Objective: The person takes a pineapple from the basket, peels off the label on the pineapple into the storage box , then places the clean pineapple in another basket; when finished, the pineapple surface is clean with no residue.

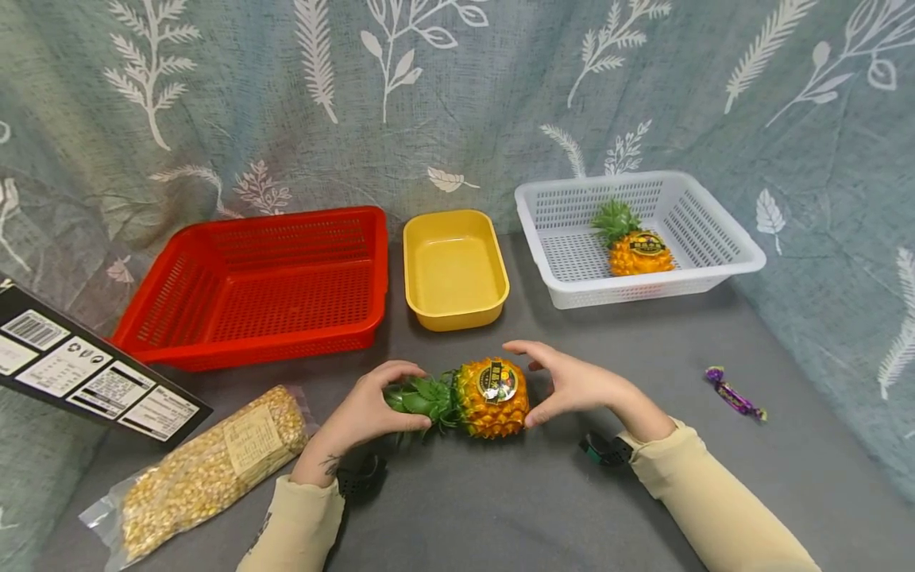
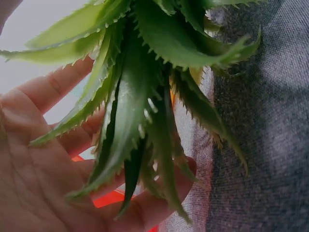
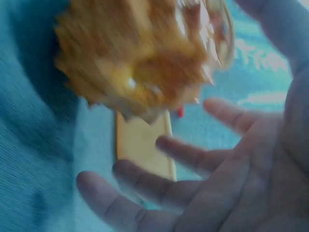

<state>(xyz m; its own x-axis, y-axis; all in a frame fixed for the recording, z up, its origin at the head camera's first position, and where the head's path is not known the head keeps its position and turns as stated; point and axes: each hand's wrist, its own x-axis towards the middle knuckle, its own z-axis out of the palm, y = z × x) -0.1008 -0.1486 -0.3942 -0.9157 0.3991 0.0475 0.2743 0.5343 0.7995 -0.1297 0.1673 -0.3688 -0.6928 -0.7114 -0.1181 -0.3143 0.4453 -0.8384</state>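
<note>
A small pineapple (image 1: 495, 397) with an orange body and a round black-and-gold label lies on its side on the grey table, its green crown (image 1: 422, 403) pointing left. My left hand (image 1: 372, 403) is around the crown leaves (image 2: 140, 101); its fingers are spread behind them in the left wrist view, not closed on them. At the other end, my right hand (image 1: 577, 383) is held with thumb and fingers apart beside the base. The right wrist view shows that base (image 3: 140, 63) in front of the spread fingers (image 3: 183, 150), with a gap between.
A red basket (image 1: 257, 349), a yellow tub (image 1: 457, 318) and a white basket (image 1: 643, 290) stand along the back. Another pineapple (image 1: 638, 253) lies in the white basket. On the left are a black box (image 1: 100, 389) and a bag of corn kernels (image 1: 214, 469); a purple-wrapped candy (image 1: 735, 394) lies right.
</note>
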